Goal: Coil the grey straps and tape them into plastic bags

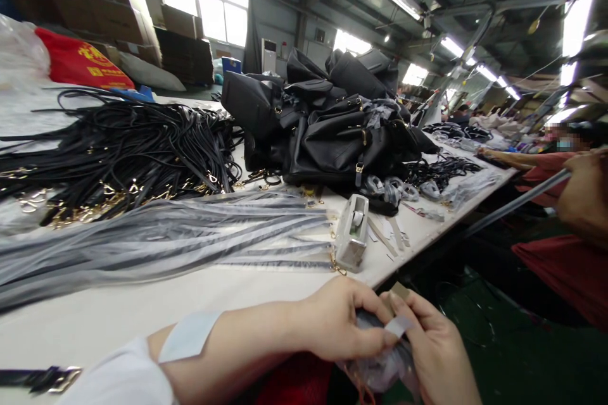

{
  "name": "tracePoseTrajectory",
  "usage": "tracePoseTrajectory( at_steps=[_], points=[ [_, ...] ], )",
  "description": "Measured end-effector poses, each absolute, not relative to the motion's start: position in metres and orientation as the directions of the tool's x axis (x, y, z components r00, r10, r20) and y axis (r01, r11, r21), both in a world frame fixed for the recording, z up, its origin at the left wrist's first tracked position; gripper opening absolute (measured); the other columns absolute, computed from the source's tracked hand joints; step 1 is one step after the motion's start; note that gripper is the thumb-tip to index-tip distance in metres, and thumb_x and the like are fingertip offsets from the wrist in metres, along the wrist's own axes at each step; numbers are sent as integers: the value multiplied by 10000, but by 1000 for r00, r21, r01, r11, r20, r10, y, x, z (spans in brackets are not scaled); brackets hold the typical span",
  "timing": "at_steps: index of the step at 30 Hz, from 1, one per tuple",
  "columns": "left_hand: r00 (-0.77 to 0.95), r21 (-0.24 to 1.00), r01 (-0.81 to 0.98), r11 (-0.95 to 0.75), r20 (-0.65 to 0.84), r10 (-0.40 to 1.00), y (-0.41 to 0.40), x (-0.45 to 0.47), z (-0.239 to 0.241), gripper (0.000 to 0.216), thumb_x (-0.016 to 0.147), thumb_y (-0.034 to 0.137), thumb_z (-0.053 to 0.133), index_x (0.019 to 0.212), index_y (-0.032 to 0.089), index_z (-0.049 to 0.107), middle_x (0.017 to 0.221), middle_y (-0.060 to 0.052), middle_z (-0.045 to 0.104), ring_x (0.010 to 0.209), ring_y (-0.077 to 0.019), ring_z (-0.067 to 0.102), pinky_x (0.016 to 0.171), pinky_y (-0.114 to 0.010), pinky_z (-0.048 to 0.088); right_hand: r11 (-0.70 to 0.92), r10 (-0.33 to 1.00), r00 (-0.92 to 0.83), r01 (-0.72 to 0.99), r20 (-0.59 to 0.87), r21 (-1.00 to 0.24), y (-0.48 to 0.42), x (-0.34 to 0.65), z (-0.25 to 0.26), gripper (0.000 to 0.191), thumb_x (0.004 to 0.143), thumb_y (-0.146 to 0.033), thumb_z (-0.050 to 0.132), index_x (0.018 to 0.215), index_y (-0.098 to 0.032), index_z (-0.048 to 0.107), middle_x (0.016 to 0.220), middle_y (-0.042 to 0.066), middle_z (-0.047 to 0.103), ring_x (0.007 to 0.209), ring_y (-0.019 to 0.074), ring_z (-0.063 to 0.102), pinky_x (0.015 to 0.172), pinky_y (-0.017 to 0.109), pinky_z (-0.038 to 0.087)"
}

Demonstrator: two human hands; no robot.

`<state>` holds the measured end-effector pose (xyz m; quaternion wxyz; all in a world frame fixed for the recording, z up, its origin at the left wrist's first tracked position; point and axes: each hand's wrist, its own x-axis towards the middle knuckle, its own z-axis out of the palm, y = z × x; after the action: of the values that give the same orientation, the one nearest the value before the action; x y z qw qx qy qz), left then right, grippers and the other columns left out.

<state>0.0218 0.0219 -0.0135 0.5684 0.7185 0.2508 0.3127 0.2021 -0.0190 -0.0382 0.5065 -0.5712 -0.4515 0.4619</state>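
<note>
My left hand [339, 319] and my right hand [439, 345] meet just off the table's front edge, fingers closed around a plastic-wrapped bundle [380, 367]. Clear, crinkled film covers something greyish inside; I cannot make out what. Between the thumbs lies a small pale strip [398, 326], apparently tape. A brown card-like piece [399, 291] pokes up by my right fingertips. On my left forearm sticks a pale paper label [187, 335]. Beyond my hands, a tape dispenser [352, 234] stands on the table, beside straps sleeved in plastic [190, 234] with gold clips.
Black straps [142, 145] are heaped at the left, and black leather bags [327, 120] are piled behind the dispenser. A buckled strap [42, 380] lies at bottom left. Across the table corner, at right, a person's arm [584, 196] holds a long grey strip [517, 205].
</note>
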Motion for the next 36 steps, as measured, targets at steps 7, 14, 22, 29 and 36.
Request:
tracePoseTrajectory(
  at_steps=[7, 14, 22, 29, 36],
  points=[
    [606, 995, 46, -92, 45, 794, 26, 22, -16, 316, 781, 364, 657, 858, 78, 770, 764, -71, 707, 681, -146, 582, 683, -230, 473, 93, 966, 201, 327, 166, -940, -21, 209, -43, 336, 854, -503, 639, 881, -193, 766, 723, 34, 695, 589, 164, 619, 523, 202, 520],
    [460, 988, 119, -97, 32, 887, 23, 24, -12, 203, 702, 319, 693, 764, 127, 670, 745, -25, 679, 685, -136, 569, 681, -227, 458, 207, 976, -32, 456, 216, -866, -21, 210, -26, 364, 944, -480, 519, 1061, -227, 753, 1032, 67, 742, 902, 217, 697, 732, 205, 571],
    [441, 974, 156, -164, 80, 894, 24, 24, -12, 208, 686, 308, 696, 765, 167, 565, 790, -10, 668, 712, -135, 570, 675, -226, 447, 193, 980, -38, 409, 195, -892, -24, 207, -28, 356, 901, -471, 592, 1055, -198, 759, 1030, 105, 751, 913, 253, 712, 771, 256, 591],
    [598, 877, 408, -253, -47, 800, 24, 18, -5, 451, 644, 414, 749, 1011, 177, 638, 817, -3, 668, 663, -132, 558, 587, -205, 431, 75, 996, 16, 430, 90, -900, -27, 222, -41, 360, 877, -493, 618, 1028, -199, 759, 960, 81, 759, 802, 226, 720, 681, 210, 580],
    [712, 873, 387, -297, -79, 697, 27, 12, -2, 383, 710, 449, 723, 961, 161, 741, 673, 25, 625, 580, -99, 508, 511, -162, 373, 19, 999, -37, 369, 6, -929, -25, 222, -41, 372, 857, -522, 624, 908, -182, 766, 839, 69, 738, 718, 218, 693, 655, 233, 580]
  ],
)
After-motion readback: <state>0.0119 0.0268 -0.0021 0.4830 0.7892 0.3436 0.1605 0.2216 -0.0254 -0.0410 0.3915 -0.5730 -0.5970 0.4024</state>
